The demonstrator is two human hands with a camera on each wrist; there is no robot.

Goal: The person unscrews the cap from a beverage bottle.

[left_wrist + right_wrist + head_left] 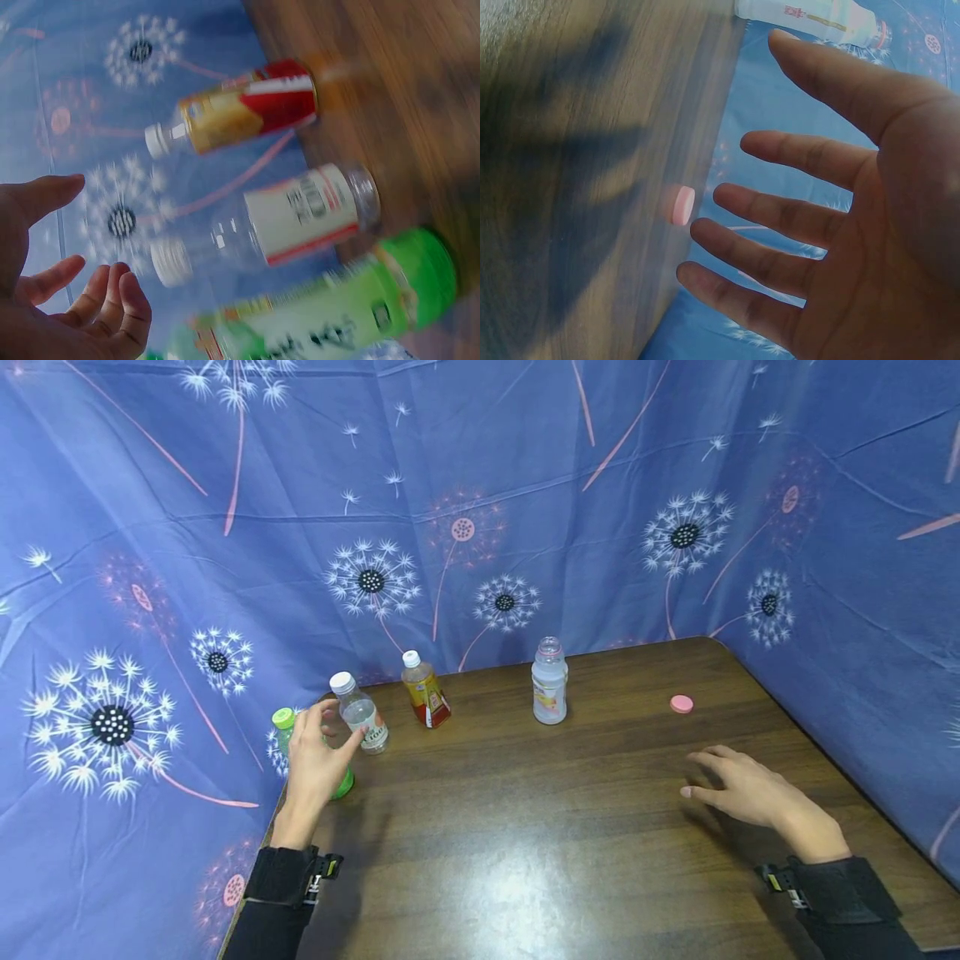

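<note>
At the table's left side my left hand [317, 762] hovers with fingers loosely bent and thumb apart, holding nothing. In the head view it partly hides a green-capped bottle [283, 720]. Close by stands a clear bottle with a white cap [343, 683]; the left wrist view shows its white label [304, 214] and a gap between hand and bottle. My right hand [757, 793] is held over the table's right side, fingers spread and nothing in them. Beyond its fingertips lies a pink bottle cap [682, 704], also seen in the right wrist view [682, 205].
A tea-coloured drink bottle with a white cap [426, 692] stands right of the clear one. Near the back middle is an uncapped whitish bottle [550, 685]. A blue dandelion-print curtain [600, 568] surrounds the back and sides of the brown wooden table [525, 810].
</note>
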